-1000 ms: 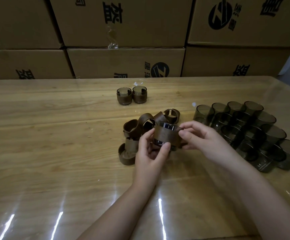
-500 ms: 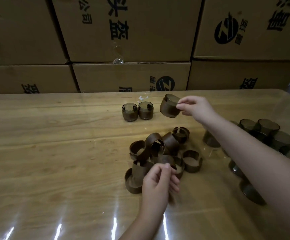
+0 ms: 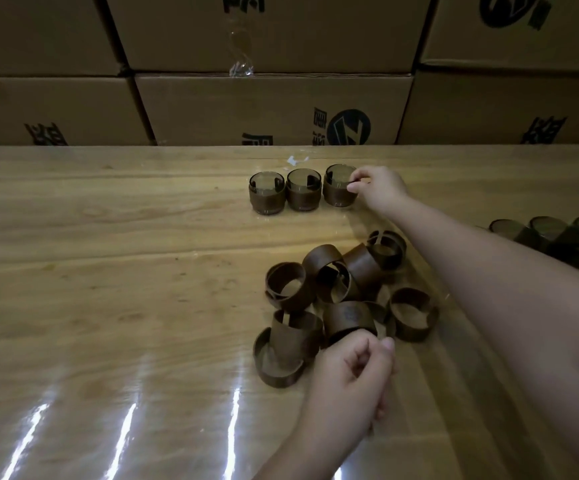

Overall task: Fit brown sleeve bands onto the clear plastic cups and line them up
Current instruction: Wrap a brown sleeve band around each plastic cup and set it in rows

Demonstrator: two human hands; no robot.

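Note:
Three sleeved cups stand in a row at the far middle of the table: the left one (image 3: 267,194), the middle one (image 3: 302,190) and the right one (image 3: 338,185). My right hand (image 3: 379,188) reaches out and pinches the rim of the right cup, which rests upright on the table. A heap of loose brown sleeve bands (image 3: 340,292) lies nearer to me. My left hand (image 3: 352,382) hovers at the near edge of that heap, fingers loosely curled, holding nothing I can see.
Several bare dark clear cups (image 3: 554,237) cluster at the right edge, partly behind my right forearm. Stacked cardboard boxes (image 3: 270,109) wall off the far side of the glossy wooden table (image 3: 108,271).
My right hand carried the sleeved cup away from the heap and set it down as the third in the row. My left hand let go and dropped back beside the loose bands.

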